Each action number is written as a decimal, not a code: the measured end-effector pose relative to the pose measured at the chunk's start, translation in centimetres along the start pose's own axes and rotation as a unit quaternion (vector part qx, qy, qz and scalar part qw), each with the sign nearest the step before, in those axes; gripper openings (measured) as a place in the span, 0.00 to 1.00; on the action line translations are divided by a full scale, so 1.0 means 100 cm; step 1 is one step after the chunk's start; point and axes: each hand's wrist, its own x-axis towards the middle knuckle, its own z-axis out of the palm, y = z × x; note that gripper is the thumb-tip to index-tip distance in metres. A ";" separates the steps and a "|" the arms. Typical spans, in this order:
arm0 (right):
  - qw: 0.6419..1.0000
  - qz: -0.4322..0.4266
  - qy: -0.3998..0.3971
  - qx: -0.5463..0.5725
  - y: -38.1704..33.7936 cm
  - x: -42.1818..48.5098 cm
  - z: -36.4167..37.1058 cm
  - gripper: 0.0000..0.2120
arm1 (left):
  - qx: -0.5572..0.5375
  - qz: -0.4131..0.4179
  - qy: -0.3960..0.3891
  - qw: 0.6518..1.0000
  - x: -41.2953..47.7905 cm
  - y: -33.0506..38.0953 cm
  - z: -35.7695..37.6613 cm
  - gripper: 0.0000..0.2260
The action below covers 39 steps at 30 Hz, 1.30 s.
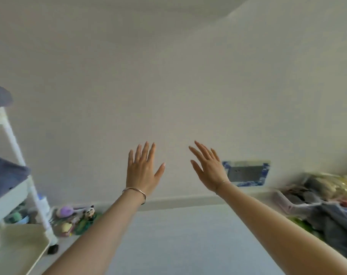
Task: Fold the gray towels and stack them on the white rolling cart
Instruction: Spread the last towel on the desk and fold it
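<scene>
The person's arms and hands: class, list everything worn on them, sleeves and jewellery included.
No sleeves or gloves show: the left arm and right arm are bare down to the frame edge. A slim silver bangle circles the wrist below the left hand. A much finer chain sits at the wrist of the right hand. Whether either hand wears a ring cannot be told.

I'm facing a plain white wall [168, 86], soft light washing over it. A blue-edged panel [246, 172] is sitting low on it, a pale baseboard [178, 201] running beneath, and toys [75, 217] are crowding the left corner.
</scene>
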 end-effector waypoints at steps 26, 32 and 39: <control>0.865 0.500 -0.033 0.029 0.419 -0.327 -0.067 0.41 | -0.152 0.174 -0.234 0.944 -0.068 0.462 0.213 0.40; 0.846 0.522 -0.108 0.024 0.472 -0.338 -0.047 0.53 | -0.169 0.156 -0.255 0.939 -0.078 0.497 0.255 0.40; 0.851 0.484 -0.202 -0.041 0.484 -0.344 -0.003 0.64 | -0.165 0.132 -0.272 0.939 -0.093 0.513 0.289 0.42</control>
